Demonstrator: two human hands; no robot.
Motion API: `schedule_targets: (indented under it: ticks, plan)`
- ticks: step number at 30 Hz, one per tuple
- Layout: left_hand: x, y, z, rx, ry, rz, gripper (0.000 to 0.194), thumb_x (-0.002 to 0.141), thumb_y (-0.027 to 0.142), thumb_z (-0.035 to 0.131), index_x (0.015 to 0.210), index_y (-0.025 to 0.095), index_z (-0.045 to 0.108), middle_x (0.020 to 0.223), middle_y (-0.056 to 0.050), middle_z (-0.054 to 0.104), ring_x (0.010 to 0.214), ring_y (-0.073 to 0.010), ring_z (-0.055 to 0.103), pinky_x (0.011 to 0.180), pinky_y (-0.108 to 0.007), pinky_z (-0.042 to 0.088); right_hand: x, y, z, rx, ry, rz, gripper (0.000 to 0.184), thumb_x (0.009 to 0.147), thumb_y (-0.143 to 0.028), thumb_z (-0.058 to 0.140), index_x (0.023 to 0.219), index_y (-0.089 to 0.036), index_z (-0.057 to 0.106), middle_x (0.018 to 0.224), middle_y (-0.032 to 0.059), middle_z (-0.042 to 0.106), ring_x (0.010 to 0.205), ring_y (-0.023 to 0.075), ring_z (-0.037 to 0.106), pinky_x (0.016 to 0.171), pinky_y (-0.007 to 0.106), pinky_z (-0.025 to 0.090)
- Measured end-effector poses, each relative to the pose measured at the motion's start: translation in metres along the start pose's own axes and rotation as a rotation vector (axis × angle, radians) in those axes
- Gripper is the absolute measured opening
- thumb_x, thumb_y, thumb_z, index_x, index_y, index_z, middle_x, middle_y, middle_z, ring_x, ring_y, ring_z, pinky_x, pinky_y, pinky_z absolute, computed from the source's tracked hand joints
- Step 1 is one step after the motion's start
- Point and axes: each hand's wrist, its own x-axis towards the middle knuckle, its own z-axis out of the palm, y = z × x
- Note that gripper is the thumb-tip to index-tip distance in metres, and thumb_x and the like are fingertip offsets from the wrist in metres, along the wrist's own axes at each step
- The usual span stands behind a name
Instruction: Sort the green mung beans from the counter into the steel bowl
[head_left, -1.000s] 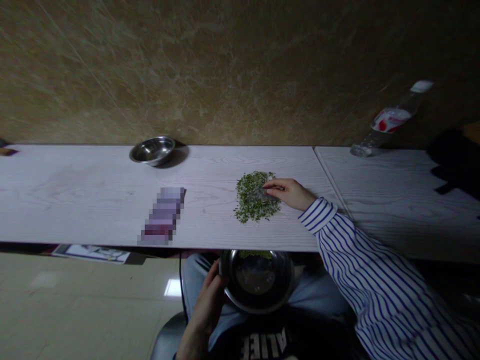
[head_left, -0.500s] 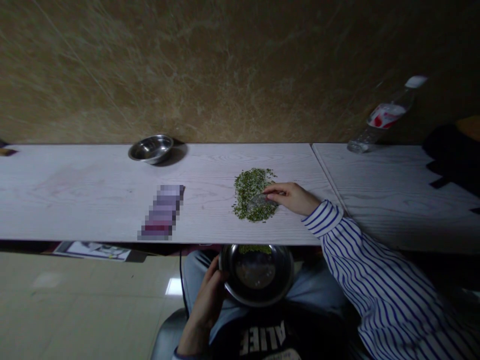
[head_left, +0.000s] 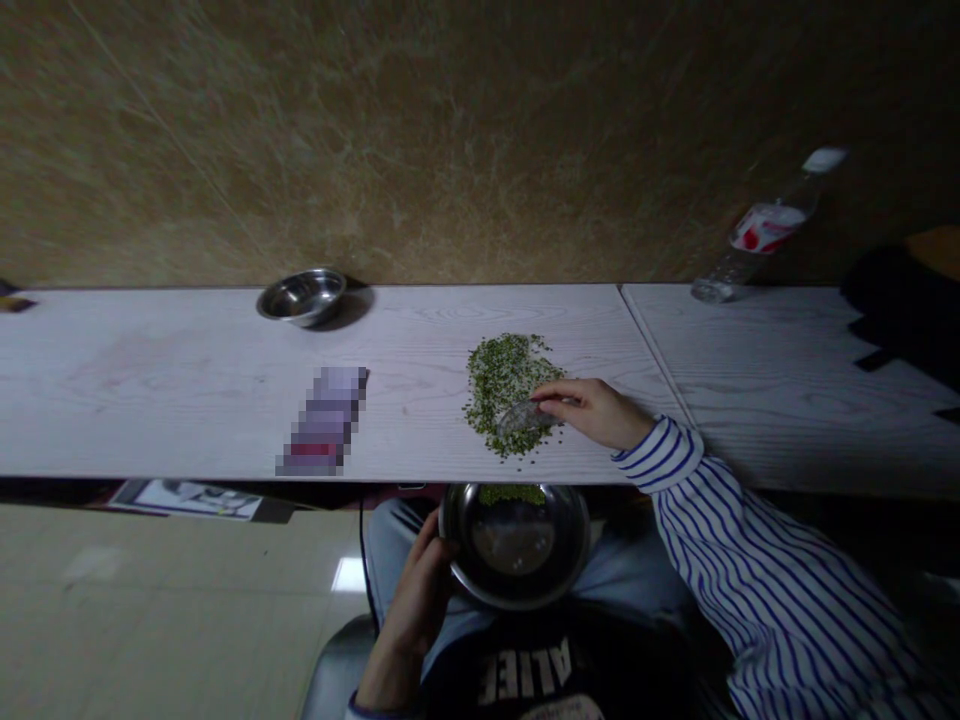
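My right hand point(head_left: 604, 412) is closed on a greyish, oval, spoon-like tool point(head_left: 517, 416), its fingers pinching the near end. The tool rests low over a spread of small green beans point(head_left: 491, 375) on the table; whether it touches the tabletop I cannot tell. Below the table edge, a steel basin point(head_left: 480, 592) sits on my lap. My left hand point(head_left: 420, 590) grips its left rim, with part of the fingers hidden behind the basin. More green beans point(head_left: 511, 494) lie at the basin's far side.
A small steel bowl point(head_left: 304, 300) stands tilted-looking near the wall. A pixelated flat object point(head_left: 324, 420) lies left of the beans on the white wood-grain table point(head_left: 150, 390). At the right are a clear plastic bottle point(head_left: 765, 228) and a dark item point(head_left: 892, 290).
My right hand and the tool have shifted slightly toward the near right. The beans are spread wider, with several scattered closer to the table's front edge. My left hand still holds the basin.
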Motion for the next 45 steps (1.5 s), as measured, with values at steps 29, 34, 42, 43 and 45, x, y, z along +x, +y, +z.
schedule_targets:
  ticks: [29,34,42,43,45]
  plan:
    - [0.009,-0.012,0.0,-0.015,-0.01,-0.019,0.074,0.061,0.026,0.073,0.134,0.019,0.062,0.099,-0.008,0.076,0.084,-0.0262,0.066,0.068,-0.033,0.05,-0.074,0.032,-0.025,-0.201,0.463,0.159,0.029,0.088,-0.036,0.062,0.106,-0.02,0.079,0.105,0.0094,0.08,0.1,0.0279,0.075,0.093,0.043,0.059]
    - [0.007,-0.011,0.002,-0.011,0.02,-0.016,0.074,0.06,0.025,0.072,0.133,0.02,0.062,0.098,-0.007,0.076,0.086,-0.0261,0.066,0.069,-0.033,0.05,-0.081,0.022,-0.015,-0.136,0.425,0.168,0.028,0.088,-0.036,0.062,0.104,-0.021,0.08,0.101,0.0082,0.081,0.095,0.0254,0.076,0.089,0.038,0.061]
    - [0.002,-0.004,0.005,0.019,-0.053,-0.038,0.07,0.064,0.024,0.072,0.133,0.021,0.061,0.102,-0.007,0.076,0.084,-0.0252,0.066,0.062,-0.031,0.047,-0.09,0.019,-0.013,-0.118,0.442,0.177,0.028,0.087,-0.037,0.062,0.103,-0.021,0.079,0.1,0.0092,0.081,0.093,0.0263,0.077,0.087,0.041,0.062]
    - [0.001,-0.004,0.005,0.012,-0.051,-0.038,0.07,0.064,0.024,0.072,0.132,0.021,0.061,0.103,-0.007,0.076,0.084,-0.0253,0.066,0.063,-0.031,0.048,-0.09,0.019,-0.012,-0.117,0.444,0.179,0.028,0.088,-0.037,0.062,0.103,-0.021,0.079,0.1,0.0093,0.081,0.093,0.0264,0.077,0.087,0.041,0.061]
    - [0.001,-0.004,0.006,0.008,-0.045,-0.033,0.068,0.063,0.023,0.072,0.131,0.021,0.062,0.104,-0.007,0.075,0.086,-0.0257,0.066,0.066,-0.032,0.049,-0.087,0.019,-0.011,-0.114,0.446,0.177,0.028,0.088,-0.036,0.062,0.103,-0.021,0.079,0.1,0.0091,0.081,0.095,0.0264,0.077,0.089,0.041,0.061]
